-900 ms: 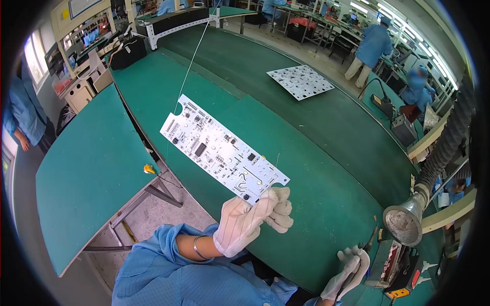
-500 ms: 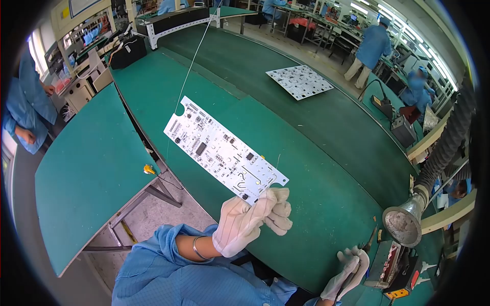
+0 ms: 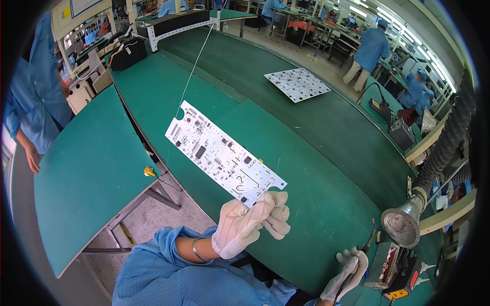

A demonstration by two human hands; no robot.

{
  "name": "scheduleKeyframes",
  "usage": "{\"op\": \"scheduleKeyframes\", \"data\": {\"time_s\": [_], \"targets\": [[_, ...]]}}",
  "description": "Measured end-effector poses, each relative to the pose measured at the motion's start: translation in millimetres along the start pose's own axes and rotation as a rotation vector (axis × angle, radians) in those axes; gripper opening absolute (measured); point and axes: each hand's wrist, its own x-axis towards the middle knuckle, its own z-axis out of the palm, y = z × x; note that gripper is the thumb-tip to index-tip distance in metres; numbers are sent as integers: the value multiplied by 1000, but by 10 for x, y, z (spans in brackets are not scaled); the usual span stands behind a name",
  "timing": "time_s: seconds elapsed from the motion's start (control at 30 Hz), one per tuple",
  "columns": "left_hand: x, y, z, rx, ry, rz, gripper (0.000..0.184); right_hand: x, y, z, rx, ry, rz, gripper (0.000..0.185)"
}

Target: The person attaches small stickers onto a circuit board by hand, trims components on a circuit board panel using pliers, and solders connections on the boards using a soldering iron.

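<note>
My left hand (image 3: 255,222), in a white striped glove, grips the lower end of a white printed circuit board (image 3: 219,155) between thumb and fingers. The board is held tilted above the green bench, with small dark components and traces facing me. A thin wire (image 3: 196,64) comes down from above to the board's upper left end. My right hand (image 3: 349,270), also gloved, rests at the lower right with its fingers closed around a soldering iron (image 3: 368,240). The iron's slim end points up and away past the fingertips; its handle is mostly hidden by the glove.
A larger white board panel (image 3: 297,84) lies on the dark green belt. At right are a fume extraction nozzle (image 3: 400,227), a metal holder (image 3: 383,262) and an orange-black soldering station (image 3: 400,290). A yellow plug (image 3: 149,172) sits at the left table's edge. A person in blue (image 3: 38,97) stands left.
The board and my left hand have shifted very slightly downward in view. The person at left has moved closer to the left table, an arm now hanging lower. My right hand stays put.
</note>
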Motion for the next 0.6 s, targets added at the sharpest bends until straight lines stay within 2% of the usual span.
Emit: {"op": "scheduleKeyframes", "data": {"time_s": [0.33, 0.6], "targets": [[48, 14, -109, 69, -190, 114, 39, 5, -18, -15, -21, 3, 26, 41], [12, 41, -100, -2, -165, 77, 37, 8, -30, -17, -41, -3, 30, 40]]}}
